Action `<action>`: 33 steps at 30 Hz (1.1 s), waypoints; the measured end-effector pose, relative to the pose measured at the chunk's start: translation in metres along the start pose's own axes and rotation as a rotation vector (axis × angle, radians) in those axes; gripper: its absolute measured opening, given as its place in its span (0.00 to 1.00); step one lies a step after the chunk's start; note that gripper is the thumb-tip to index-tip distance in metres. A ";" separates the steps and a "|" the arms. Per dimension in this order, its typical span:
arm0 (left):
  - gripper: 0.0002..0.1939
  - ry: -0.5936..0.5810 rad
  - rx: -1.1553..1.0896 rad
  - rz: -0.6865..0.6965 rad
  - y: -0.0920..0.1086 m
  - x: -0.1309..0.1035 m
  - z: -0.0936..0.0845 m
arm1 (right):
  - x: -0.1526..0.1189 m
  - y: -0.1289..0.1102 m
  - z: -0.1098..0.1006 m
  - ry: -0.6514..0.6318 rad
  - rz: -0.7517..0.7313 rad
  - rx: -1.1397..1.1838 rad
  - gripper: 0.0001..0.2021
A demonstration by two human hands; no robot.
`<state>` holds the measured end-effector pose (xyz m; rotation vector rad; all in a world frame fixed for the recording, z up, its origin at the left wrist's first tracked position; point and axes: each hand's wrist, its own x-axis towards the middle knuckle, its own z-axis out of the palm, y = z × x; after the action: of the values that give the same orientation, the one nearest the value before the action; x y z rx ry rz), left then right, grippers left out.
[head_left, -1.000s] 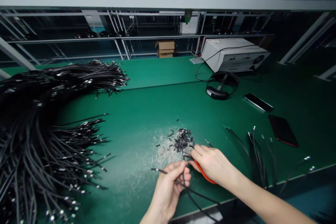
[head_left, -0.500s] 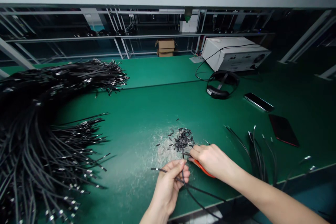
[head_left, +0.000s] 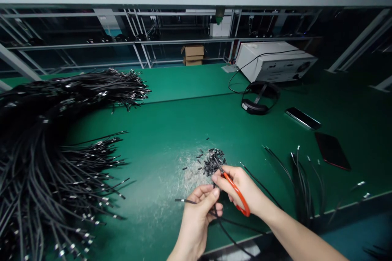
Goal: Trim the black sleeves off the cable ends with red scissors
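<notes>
Between the thumb and fingers of my left hand (head_left: 199, 216) is a black cable (head_left: 228, 234); one end with a light band sticks out to the left, and the lengths run down over the table's front edge. My right hand (head_left: 241, 189) is closed around red-handled scissors (head_left: 237, 195), their blades pointing up and away over a small heap of short black cut pieces (head_left: 213, 162). The right fingertips are close to the cable at the left thumb; whether they touch it I cannot tell. Pale fibre scraps (head_left: 192, 171) lie beside the heap.
A large bundle of black cables (head_left: 39, 142) covers the left of the green table (head_left: 147, 130). Several more cables (head_left: 301, 183) lie at right. Farther back are a black headset (head_left: 257, 100), a phone (head_left: 303, 118), a dark flat device (head_left: 332, 151) and a white equipment box (head_left: 274, 63).
My right hand has turned and shifted slightly left, bringing the scissors' red handle into fuller view, with the blades now pointing up over the heap. My left hand still holds the cable.
</notes>
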<state>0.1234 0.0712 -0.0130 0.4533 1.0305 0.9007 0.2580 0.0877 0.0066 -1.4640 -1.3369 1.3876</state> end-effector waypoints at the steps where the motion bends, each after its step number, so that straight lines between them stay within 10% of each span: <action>1: 0.11 -0.003 0.005 0.000 0.000 -0.001 0.000 | -0.001 0.000 0.000 -0.010 0.001 0.023 0.14; 33: 0.12 -0.030 -0.007 -0.023 0.005 -0.009 0.002 | -0.009 -0.015 -0.021 -0.198 0.031 0.081 0.12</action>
<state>0.1215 0.0670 -0.0035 0.4470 1.0031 0.8743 0.2766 0.0856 0.0270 -1.3270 -1.3666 1.6226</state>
